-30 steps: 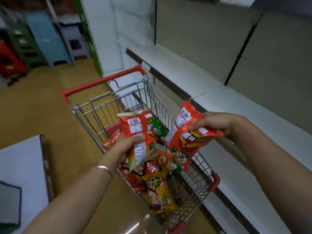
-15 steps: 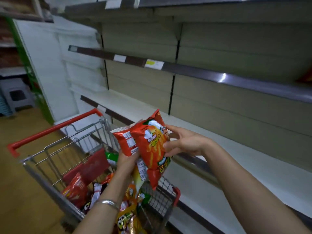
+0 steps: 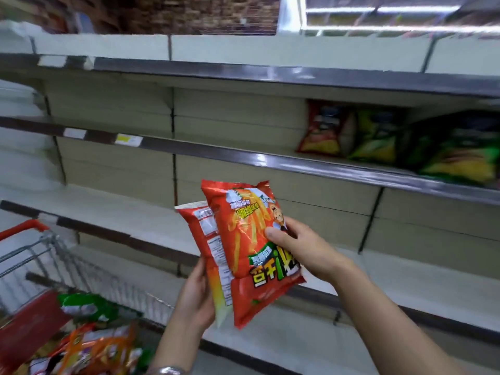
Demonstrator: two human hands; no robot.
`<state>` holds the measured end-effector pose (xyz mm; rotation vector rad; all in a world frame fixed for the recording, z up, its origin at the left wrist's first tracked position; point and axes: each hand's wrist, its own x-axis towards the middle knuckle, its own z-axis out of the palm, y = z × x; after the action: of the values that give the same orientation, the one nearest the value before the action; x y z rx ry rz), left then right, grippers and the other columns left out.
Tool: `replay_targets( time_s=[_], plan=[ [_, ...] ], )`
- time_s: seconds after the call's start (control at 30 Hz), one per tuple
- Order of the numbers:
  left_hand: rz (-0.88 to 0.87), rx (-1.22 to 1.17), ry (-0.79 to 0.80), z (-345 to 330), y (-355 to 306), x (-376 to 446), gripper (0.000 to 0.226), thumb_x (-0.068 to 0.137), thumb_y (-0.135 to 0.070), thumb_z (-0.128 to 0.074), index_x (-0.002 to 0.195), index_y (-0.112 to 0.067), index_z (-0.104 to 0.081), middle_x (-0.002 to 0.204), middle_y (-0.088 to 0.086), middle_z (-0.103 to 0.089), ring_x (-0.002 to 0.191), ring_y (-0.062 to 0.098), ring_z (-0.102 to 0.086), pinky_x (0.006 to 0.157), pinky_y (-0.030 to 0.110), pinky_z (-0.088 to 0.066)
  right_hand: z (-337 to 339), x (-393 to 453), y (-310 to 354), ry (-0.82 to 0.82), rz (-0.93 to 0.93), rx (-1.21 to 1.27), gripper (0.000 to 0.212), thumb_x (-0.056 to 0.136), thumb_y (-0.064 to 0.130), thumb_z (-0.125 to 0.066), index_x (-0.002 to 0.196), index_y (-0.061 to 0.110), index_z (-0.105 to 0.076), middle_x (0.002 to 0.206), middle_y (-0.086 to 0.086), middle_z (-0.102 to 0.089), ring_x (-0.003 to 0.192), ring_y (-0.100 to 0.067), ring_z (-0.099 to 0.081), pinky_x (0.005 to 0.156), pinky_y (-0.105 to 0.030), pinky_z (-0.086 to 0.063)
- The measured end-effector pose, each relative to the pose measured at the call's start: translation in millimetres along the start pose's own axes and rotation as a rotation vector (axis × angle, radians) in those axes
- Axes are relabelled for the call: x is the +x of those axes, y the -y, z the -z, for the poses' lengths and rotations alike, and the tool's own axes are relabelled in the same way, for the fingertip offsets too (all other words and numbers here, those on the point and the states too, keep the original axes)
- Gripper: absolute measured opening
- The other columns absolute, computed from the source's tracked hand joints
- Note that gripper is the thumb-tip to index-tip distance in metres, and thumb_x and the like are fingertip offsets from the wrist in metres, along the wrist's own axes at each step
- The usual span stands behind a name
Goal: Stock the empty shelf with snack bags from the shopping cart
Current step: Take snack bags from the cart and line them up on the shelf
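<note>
Two snack bags (image 3: pixel 251 247) held upright.

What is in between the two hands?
Two red snack bags, seen from the head camera: the left hand holds the back bag, the right hand holds the front bag.

large korean lettering, not clearly readable, runs in yellow and white across the front snack bag (image 3: pixel 251 247), while the back bag (image 3: pixel 209 239) carries a white nutrition panel in print too small to read.
</note>
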<state>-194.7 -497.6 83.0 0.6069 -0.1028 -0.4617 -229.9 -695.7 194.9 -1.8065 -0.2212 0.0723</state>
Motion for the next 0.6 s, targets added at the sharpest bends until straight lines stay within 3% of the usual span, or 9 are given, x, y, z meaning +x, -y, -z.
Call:
replay_targets(
  time_s=[0.07, 0.1, 0.17, 0.23, 0.3, 0.37, 0.47, 0.53, 0.6],
  plan=[
    [0.013, 0.038, 0.069, -24.9, 34.1, -2.1, 0.066, 0.077, -0.038, -0.080, 0.130, -0.002, -0.062, 0.143, 0.025, -0.049, 0.126, 0.041, -0.055, 0.109, 0.060, -0.038, 28.3, -38.8, 1.6, -0.053, 0.011, 0.027, 0.053, 0.075, 0.045, -0.071, 0.119, 0.017, -0.062, 0.107, -0.001, -0.076, 0.097, -0.019, -0.073, 0.084, -0.030, -0.057],
    [0.009, 0.027, 0.172, -38.8, 52.0, -5.0, 0.064, 0.089, -0.037, -0.069, 0.139, -0.001, -0.053, 0.151, 0.025, -0.037, 0.133, 0.040, -0.048, 0.114, 0.058, -0.032, 42.1, -57.2, 1.3, -0.084, 0.015, 0.036, 0.059, 0.073, 0.047, -0.073, 0.120, 0.014, -0.061, 0.108, -0.003, -0.075, 0.097, -0.020, -0.073, 0.083, -0.031, -0.058],
    [-0.041, -0.021, 0.272, -42.6, 93.6, -2.3, 0.060, 0.107, -0.043, -0.019, 0.154, -0.006, -0.020, 0.160, 0.017, -0.011, 0.149, 0.034, -0.020, 0.122, 0.051, -0.002, 67.0, -90.3, -2.2, -0.143, 0.000, 0.087, 0.072, 0.065, 0.053, -0.075, 0.121, 0.011, -0.060, 0.108, -0.008, -0.075, 0.094, -0.024, -0.073, 0.081, -0.034, -0.059],
    [0.018, -0.030, 0.421, -56.9, 126.3, -2.1, 0.062, 0.106, -0.045, -0.010, 0.157, -0.010, -0.011, 0.163, 0.014, -0.011, 0.152, 0.029, -0.009, 0.120, 0.048, 0.008, 90.4, -122.3, -6.0, -0.185, -0.033, 0.159, 0.070, 0.063, 0.053, -0.075, 0.117, 0.011, -0.062, 0.108, -0.014, -0.074, 0.091, -0.027, -0.073, 0.083, -0.041, -0.059],
    [0.057, -0.028, 0.559, -83.7, 155.6, -10.2, 0.066, 0.104, -0.050, -0.019, 0.157, -0.010, -0.014, 0.164, 0.012, -0.014, 0.152, 0.027, -0.009, 0.120, 0.047, 0.004, 112.4, -150.9, -10.9, -0.210, -0.059, 0.215, 0.062, 0.065, 0.051, -0.076, 0.112, 0.011, -0.066, 0.110, -0.019, -0.073, 0.092, -0.031, -0.071, 0.091, -0.050, -0.055],
    [0.124, -0.016, 0.574, -108.0, 183.3, -14.9, 0.073, 0.101, -0.054, -0.032, 0.157, -0.011, -0.015, 0.164, 0.012, -0.011, 0.152, 0.029, -0.011, 0.121, 0.049, -0.001, 135.0, -177.7, -15.7, -0.278, -0.078, 0.247, 0.061, 0.065, 0.051, -0.076, 0.109, 0.010, -0.068, 0.109, -0.020, -0.072, 0.091, -0.033, -0.071, 0.092, -0.051, -0.055],
    [0.236, 0.047, 0.483, -158.3, 203.9, -19.7, 0.104, 0.067, -0.058, -0.082, 0.151, -0.013, -0.039, 0.156, 0.015, -0.035, 0.141, 0.035, -0.038, 0.119, 0.054, -0.020, 169.5, -214.3, -21.1, -0.425, -0.119, 0.242, 0.070, 0.067, 0.052, -0.077, 0.117, 0.004, -0.064, 0.107, -0.021, -0.073, 0.092, -0.036, -0.072, 0.090, -0.053, -0.056],
    [0.104, 0.285, 0.322, -179.3, 219.0, -11.6, 0.123, 0.036, -0.068, -0.090, 0.140, -0.015, -0.053, 0.137, 0.015, -0.060, 0.124, 0.035, -0.058, 0.108, 0.054, -0.039, 193.0, -236.7, -23.9, -0.554, -0.121, 0.227, 0.067, 0.073, 0.048, -0.082, 0.117, 0.002, -0.062, 0.102, -0.020, -0.074, 0.087, -0.034, -0.073, 0.085, -0.050, -0.058],
    [0.058, 0.437, 0.268, -199.5, 236.1, -1.0, 0.129, 0.029, -0.077, -0.085, 0.140, -0.021, -0.051, 0.126, 0.010, -0.068, 0.115, 0.030, -0.066, 0.101, 0.049, -0.048, 216.7, -257.5, -26.6, -0.700, -0.099, 0.188, 0.069, 0.068, 0.050, -0.081, 0.114, 0.003, -0.061, 0.096, -0.016, -0.076, 0.082, -0.031, -0.074, 0.083, -0.049, -0.059]
  ],
)
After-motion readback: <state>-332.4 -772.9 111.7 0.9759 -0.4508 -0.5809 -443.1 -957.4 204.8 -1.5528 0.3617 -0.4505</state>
